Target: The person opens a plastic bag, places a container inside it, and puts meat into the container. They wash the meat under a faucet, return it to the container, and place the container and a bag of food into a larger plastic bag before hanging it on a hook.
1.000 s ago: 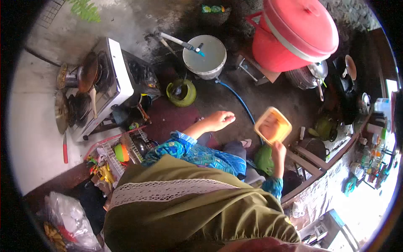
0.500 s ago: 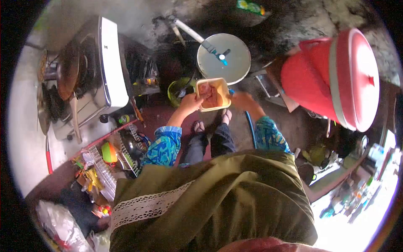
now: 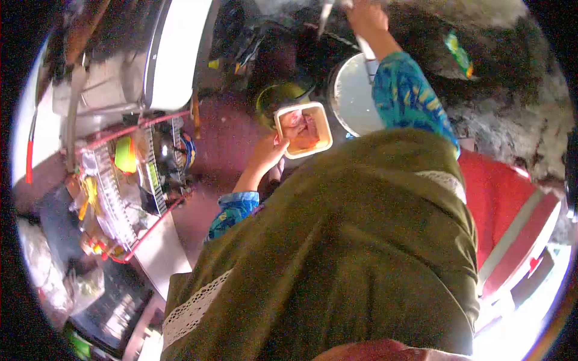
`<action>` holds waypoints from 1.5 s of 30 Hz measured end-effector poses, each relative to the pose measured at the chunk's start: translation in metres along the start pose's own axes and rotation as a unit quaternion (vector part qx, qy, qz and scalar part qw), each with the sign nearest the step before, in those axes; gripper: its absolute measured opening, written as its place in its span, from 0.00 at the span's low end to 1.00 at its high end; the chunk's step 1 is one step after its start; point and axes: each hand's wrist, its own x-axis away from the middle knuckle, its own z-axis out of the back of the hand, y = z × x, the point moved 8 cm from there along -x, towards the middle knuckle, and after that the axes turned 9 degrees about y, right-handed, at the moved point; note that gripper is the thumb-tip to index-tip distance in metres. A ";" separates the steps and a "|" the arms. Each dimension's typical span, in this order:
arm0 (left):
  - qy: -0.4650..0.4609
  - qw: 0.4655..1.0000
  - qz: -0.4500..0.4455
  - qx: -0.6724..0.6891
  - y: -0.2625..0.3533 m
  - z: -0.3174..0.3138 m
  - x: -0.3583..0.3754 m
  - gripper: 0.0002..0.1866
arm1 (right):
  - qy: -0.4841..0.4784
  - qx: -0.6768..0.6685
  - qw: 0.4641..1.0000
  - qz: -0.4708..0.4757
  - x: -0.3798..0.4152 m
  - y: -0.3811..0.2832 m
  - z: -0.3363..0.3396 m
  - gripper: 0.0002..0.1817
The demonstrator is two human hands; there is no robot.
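Left hand (image 3: 265, 151) grips yellow tub (image 3: 304, 129) of raw meat by its edge, just beside white bucket (image 3: 352, 99). Right hand (image 3: 366, 17) reaches above bucket to tap pipe (image 3: 365, 45), fingers closed around it. Meat looks unrinsed; no water seen running; washing seemingly yet to begin.

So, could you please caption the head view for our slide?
Left hand holds a tub of raw meat beside a bucket; right hand reaches the tap pipe.
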 end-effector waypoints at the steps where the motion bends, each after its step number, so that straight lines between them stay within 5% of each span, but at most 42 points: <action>1: -0.001 0.999 0.017 0.028 -0.015 -0.003 -0.002 0.17 | -0.049 0.092 0.994 0.040 -0.017 -0.008 -0.012 0.21; 2: 0.000 1.000 0.009 -0.030 -0.033 -0.007 -0.006 0.18 | 0.033 0.143 0.988 0.047 -0.038 -0.007 -0.030 0.18; 3: 0.007 0.999 0.024 -0.023 -0.042 -0.006 -0.006 0.18 | -0.054 0.154 0.985 0.059 -0.037 -0.017 -0.028 0.21; 5: 0.022 0.999 0.007 0.022 -0.045 -0.010 -0.013 0.19 | 0.016 0.048 0.999 0.014 -0.044 -0.024 -0.026 0.29; 6: 0.066 0.994 -0.088 -0.005 -0.035 -0.009 -0.018 0.19 | 0.006 0.058 0.998 0.016 -0.051 -0.023 -0.038 0.28; 9: 0.035 0.998 0.045 0.026 -0.047 -0.019 -0.020 0.18 | 0.013 0.082 0.996 0.011 -0.056 -0.031 -0.049 0.27; 11: 0.048 0.997 0.033 0.044 -0.088 -0.049 -0.035 0.18 | 0.031 0.096 0.995 0.002 -0.058 -0.036 -0.044 0.26; 13: 0.058 0.996 0.016 0.061 -0.096 -0.064 -0.046 0.18 | -0.059 0.202 0.973 0.091 -0.059 -0.057 -0.055 0.24; 14: 0.087 0.994 -0.004 0.071 -0.093 -0.064 -0.048 0.19 | -0.104 0.188 0.975 0.051 -0.057 -0.060 -0.057 0.24; 17: 0.131 0.984 -0.013 0.120 -0.105 -0.066 -0.056 0.18 | -0.032 0.198 0.976 0.084 -0.065 -0.068 -0.063 0.25; 21: 0.089 0.960 0.029 0.264 -0.027 -0.018 -0.029 0.14 | -0.037 0.201 0.973 0.110 -0.071 -0.051 -0.076 0.24; 22: 0.090 0.951 0.023 0.296 -0.064 -0.037 -0.047 0.12 | -0.037 0.200 0.973 0.110 -0.072 -0.051 -0.077 0.24; 25: 0.088 0.977 0.055 0.185 -0.025 -0.002 -0.029 0.13 | -0.067 0.203 0.973 0.093 -0.065 -0.039 -0.100 0.23; 27: 0.095 0.982 0.059 0.154 -0.059 -0.010 -0.041 0.15 | 0.270 0.177 0.916 0.238 -0.029 -0.049 -0.079 0.22; 29: 0.090 0.976 0.066 0.187 -0.066 -0.009 -0.043 0.16 | 0.258 -0.130 0.953 0.089 0.055 -0.062 -0.004 0.20; 34: 0.114 0.977 0.042 0.174 -0.073 -0.011 -0.044 0.17 | 0.157 -0.109 0.965 0.181 0.200 -0.103 -0.027 0.20; 41: 0.009 0.965 0.059 0.255 -0.054 -0.023 -0.039 0.21 | 0.176 -0.085 0.965 0.173 0.212 -0.101 -0.045 0.18; 45: -0.014 0.944 0.056 0.323 -0.032 -0.025 -0.030 0.21 | 0.071 -0.153 0.985 0.046 0.207 -0.098 -0.062 0.24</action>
